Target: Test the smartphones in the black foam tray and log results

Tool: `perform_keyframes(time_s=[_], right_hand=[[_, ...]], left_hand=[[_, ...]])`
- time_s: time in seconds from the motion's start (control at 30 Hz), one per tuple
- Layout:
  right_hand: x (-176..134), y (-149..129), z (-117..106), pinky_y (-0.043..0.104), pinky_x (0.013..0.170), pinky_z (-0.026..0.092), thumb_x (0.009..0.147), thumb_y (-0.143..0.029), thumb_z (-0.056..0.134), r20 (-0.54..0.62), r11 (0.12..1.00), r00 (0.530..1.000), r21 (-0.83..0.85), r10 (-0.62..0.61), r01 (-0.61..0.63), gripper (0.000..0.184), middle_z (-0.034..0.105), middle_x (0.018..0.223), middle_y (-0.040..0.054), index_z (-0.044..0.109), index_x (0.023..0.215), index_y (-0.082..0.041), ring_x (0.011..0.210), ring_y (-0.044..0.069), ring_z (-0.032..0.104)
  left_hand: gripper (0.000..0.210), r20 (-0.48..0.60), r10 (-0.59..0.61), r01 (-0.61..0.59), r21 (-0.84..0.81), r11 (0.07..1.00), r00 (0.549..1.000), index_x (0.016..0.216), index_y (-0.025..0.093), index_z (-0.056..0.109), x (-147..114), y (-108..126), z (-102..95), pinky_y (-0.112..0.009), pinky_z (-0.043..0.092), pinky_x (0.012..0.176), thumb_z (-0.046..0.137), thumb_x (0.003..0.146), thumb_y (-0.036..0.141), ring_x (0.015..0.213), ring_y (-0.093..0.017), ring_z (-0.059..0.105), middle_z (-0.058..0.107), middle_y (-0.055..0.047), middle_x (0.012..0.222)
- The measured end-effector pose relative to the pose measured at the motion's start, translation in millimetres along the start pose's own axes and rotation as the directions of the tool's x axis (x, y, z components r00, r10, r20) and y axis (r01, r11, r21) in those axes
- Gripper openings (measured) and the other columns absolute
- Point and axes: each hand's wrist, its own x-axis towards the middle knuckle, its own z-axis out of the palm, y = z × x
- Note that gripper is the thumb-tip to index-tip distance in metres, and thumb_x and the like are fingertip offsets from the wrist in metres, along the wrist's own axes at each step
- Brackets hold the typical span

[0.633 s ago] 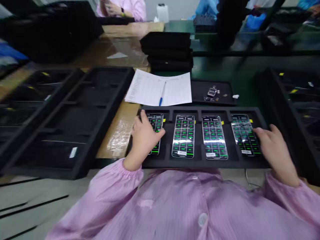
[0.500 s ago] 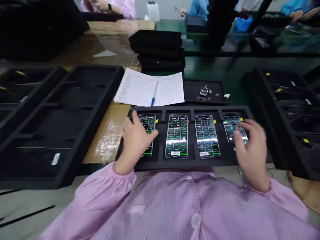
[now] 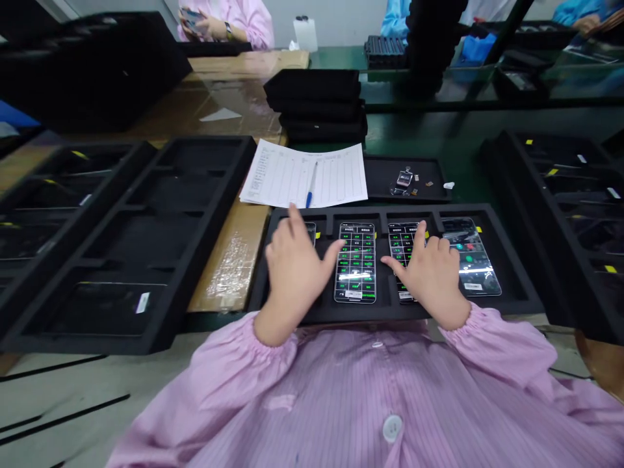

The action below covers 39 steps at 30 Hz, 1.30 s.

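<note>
Several smartphones lie in the compartments of a black foam tray [image 3: 322,315] before me. My left hand [image 3: 295,273], fingers spread and holding nothing, is over the leftmost phone [image 3: 311,229] and hides most of it. To its right, a phone [image 3: 355,263] shows a grid of green text in full view. My right hand [image 3: 431,273] hovers over or touches the third phone [image 3: 400,244], index finger near its top right corner and thumb apart; contact cannot be told. The rightmost phone [image 3: 470,257] displays a dark screen with red and green round icons.
Behind the tray are paper sheets [image 3: 283,175] with a blue pen [image 3: 311,188], and a small black tray [image 3: 380,182] of tiny parts. Stacked black trays [image 3: 316,91] stand further back. Larger foam trays flank me at left [image 3: 180,260] and right [image 3: 560,260]. Co-workers sit across.
My right hand has moved left from the rightmost phone to the third one, uncovering the rightmost screen. My left hand stays over the leftmost phone. The whole view has shifted slightly.
</note>
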Motion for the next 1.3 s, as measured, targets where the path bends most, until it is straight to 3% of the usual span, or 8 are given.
perform_keyframes(time_s=[0.1, 0.23, 0.4, 1.07, 1.2, 1.3], right_hand=[[0.8, 1.1, 1.4, 0.047, 0.078, 0.043, 0.088, -0.075, 0.053, -0.005, 1.0, 1.0, 0.011, 0.008, -0.008, 0.107, 0.064, 0.106, 0.0299, 0.032, 0.152, 0.009, 0.095, 0.04, 0.058], [2.5, 2.0, 0.5, 0.047, 0.081, 0.044, 0.089, -0.071, 0.055, 0.004, 0.999, 1.0, 0.04, 0.018, -0.018, 0.106, 0.063, 0.111, 0.0302, 0.029, 0.152, 0.01, 0.1, 0.04, 0.057], [3.3, 1.0, -1.8, 0.045, 0.083, 0.043, 0.09, -0.066, 0.056, 0.026, 0.998, 0.999, 0.056, 0.026, -0.027, 0.103, 0.063, 0.113, 0.0295, 0.024, 0.152, 0.011, 0.102, 0.038, 0.056], [6.3, -3.2, 3.1, 0.046, 0.083, 0.043, 0.093, -0.064, 0.051, -0.036, 0.992, 0.999, 0.119, 0.032, -0.027, 0.098, 0.063, 0.112, 0.0312, 0.028, 0.15, 0.013, 0.101, 0.038, 0.055], [5.6, -4.6, 0.3, 0.046, 0.083, 0.044, 0.091, -0.066, 0.055, -0.037, 0.992, 0.998, 0.122, 0.041, -0.036, 0.101, 0.064, 0.111, 0.0314, 0.028, 0.15, 0.012, 0.102, 0.039, 0.057], [-0.8, 11.3, -8.9, 0.047, 0.082, 0.045, 0.09, -0.07, 0.055, -0.03, 0.987, 0.999, 0.156, 0.04, -0.035, 0.105, 0.066, 0.108, 0.0295, 0.027, 0.152, 0.009, 0.099, 0.04, 0.06]], left_hand=[[0.098, 0.142, 0.099, -0.109, 0.066, 0.992, 0.985, 0.159, -0.001, 0.014, -8.5, 36.7, -1.6, -0.046, 0.048, 0.092, 0.044, 0.094, 0.067, 0.11, -0.037, 0.062, 0.063, -0.025, 0.121], [0.102, 0.29, 0.05, -0.101, 0.162, 0.982, 0.956, 0.161, 0.002, 0.006, -6.4, 69.4, 10.9, -0.041, 0.046, 0.086, 0.045, 0.094, 0.068, 0.102, -0.034, 0.064, 0.064, -0.024, 0.118], [0.1, 0.31, 0.004, -0.07, 0.203, 0.977, 0.951, 0.161, 0.005, 0.0, 2.8, 83.0, 24.0, -0.038, 0.044, 0.08, 0.052, 0.093, 0.057, 0.102, -0.033, 0.063, 0.059, -0.025, 0.125], [0.089, 0.253, 0.059, -0.108, 0.184, 0.977, 0.966, 0.161, 0.003, 0.011, 4.9, 85.7, 31.9, -0.039, 0.043, 0.088, 0.048, 0.093, 0.047, 0.11, -0.035, 0.061, 0.059, -0.028, 0.126], [0.092, 0.277, 0.051, -0.105, 0.184, 0.977, 0.96, 0.161, 0.004, 0.009, 3.0, 85.1, 24.2, -0.04, 0.045, 0.09, 0.051, 0.093, 0.049, 0.111, -0.035, 0.062, 0.06, -0.028, 0.127], [0.094, 0.237, 0.088, -0.115, 0.103, 0.988, 0.968, 0.16, 0.002, 0.009, -0.5, 64.4, 9.5, -0.043, 0.046, 0.093, 0.048, 0.094, 0.056, 0.111, -0.036, 0.063, 0.062, -0.026, 0.124]])
